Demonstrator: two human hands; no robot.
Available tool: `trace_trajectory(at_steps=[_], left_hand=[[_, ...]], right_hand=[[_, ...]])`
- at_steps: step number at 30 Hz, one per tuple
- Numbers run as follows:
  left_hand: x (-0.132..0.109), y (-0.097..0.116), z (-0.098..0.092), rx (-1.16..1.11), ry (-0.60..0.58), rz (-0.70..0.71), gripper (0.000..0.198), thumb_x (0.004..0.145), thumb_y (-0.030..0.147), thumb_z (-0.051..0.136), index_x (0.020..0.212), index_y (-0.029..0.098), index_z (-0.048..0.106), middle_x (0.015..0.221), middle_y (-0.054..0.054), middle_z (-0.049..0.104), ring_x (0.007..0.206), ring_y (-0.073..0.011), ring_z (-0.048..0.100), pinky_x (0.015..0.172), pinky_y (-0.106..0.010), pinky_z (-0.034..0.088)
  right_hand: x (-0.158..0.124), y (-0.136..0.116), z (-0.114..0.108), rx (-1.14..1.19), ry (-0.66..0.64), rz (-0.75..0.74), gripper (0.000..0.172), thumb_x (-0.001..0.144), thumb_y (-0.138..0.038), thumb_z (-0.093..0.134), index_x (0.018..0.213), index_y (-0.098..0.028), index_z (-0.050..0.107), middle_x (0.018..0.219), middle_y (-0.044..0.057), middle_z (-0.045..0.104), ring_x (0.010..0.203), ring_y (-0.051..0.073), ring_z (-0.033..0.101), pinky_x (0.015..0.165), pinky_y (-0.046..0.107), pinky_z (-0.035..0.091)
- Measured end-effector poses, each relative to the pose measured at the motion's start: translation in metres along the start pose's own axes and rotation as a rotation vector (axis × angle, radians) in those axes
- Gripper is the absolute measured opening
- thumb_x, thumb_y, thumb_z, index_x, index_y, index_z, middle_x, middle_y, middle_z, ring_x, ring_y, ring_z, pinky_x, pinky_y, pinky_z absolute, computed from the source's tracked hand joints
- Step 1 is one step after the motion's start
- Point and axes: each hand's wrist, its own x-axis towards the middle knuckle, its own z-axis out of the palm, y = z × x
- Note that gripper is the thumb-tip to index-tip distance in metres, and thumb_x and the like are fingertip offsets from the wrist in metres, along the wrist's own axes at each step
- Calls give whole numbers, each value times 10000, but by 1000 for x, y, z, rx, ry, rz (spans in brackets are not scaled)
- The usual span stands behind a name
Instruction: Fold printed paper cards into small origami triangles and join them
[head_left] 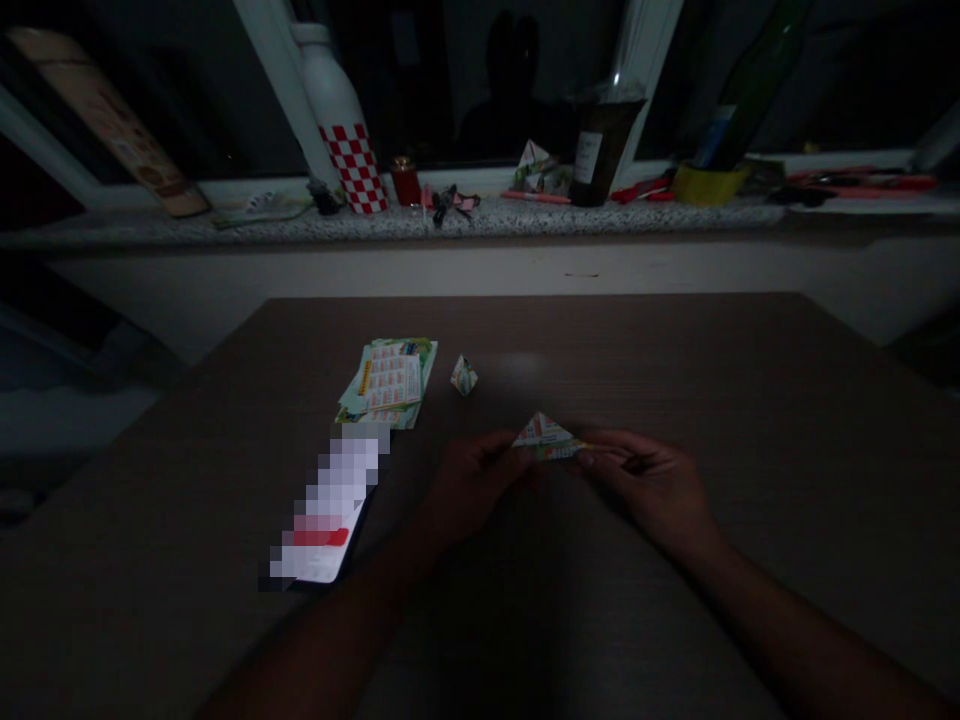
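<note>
Between my two hands is a small printed paper [550, 438] folded into a triangle, its peak pointing away from me. My left hand [471, 478] pinches its left corner, while my right hand [651, 478] grips the right corner between thumb and fingers. Just beyond my left hand stands a small folded paper piece [464, 377] with a pointed top. To its left lies a loose stack of printed paper slips [388, 383]. A phone [330, 515] with a lit, partly blurred screen rests left of my left forearm.
Everything lies on a dark wooden table [712, 370]. Behind it, a granite windowsill [480, 225] carries a checkered bottle [352, 150], a small red jar [405, 182], a dark cup [602, 150], a green bottle [750, 100] in a yellow holder and a tall tan bottle [120, 130].
</note>
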Motion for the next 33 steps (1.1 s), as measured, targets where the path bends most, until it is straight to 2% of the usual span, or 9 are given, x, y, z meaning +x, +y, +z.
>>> trace_trajectory(at_steps=[3, 7, 12, 17, 22, 28, 33], left_hand=[[0, 1, 2, 75, -30, 1, 251, 863, 392, 581, 887, 160, 673, 789, -23, 705, 728, -157, 639, 676, -245, 469], [0, 2, 5, 79, -68, -13, 273, 864, 411, 573, 837, 152, 656, 735, -22, 695, 623, -131, 618, 625, -233, 467], [1, 0, 6, 99, -44, -6, 278, 869, 410, 566, 822, 153, 659, 720, -21, 695, 550, -109, 593, 561, -208, 450], [0, 0, 7, 117, -24, -1, 279, 866, 405, 570, 805, 150, 665, 714, -22, 693, 543, -107, 587, 562, -209, 445], [-1, 2, 8, 159, -12, -11, 286, 863, 410, 573, 779, 156, 674, 632, 0, 659, 554, -112, 586, 576, -208, 438], [-1, -1, 8, 98, -28, -8, 268, 862, 409, 572, 833, 159, 666, 721, -9, 683, 551, -106, 582, 559, -209, 446], [-2, 0, 8, 143, -25, 8, 292, 866, 421, 565, 803, 158, 673, 693, -13, 679, 574, -115, 590, 586, -215, 449]], right_hand=[[-3, 2, 5, -57, -33, -52, 177, 681, -297, 769, 829, -203, 743, 759, 47, 773, 656, 206, 734, 617, 298, 620], [-5, 5, 8, -107, -88, -94, 143, 708, -271, 743, 840, -216, 742, 744, 25, 768, 648, 191, 729, 605, 278, 615], [-4, 5, 6, -173, -112, -127, 138, 748, -284, 717, 863, -211, 737, 776, 27, 767, 667, 185, 724, 627, 281, 612], [-4, 5, 6, -190, -112, -167, 136, 755, -263, 709, 879, -209, 724, 775, 26, 762, 671, 173, 717, 634, 274, 602], [-3, 3, 5, -233, -124, -166, 128, 762, -276, 697, 863, -203, 728, 743, 27, 754, 646, 174, 706, 606, 278, 593], [-4, 1, 5, -259, -152, -168, 131, 784, -298, 681, 855, -202, 733, 738, 27, 753, 645, 174, 703, 611, 276, 583], [-4, 1, 5, -245, -190, -126, 139, 811, -313, 657, 845, -200, 731, 725, 21, 747, 639, 162, 695, 604, 253, 566]])
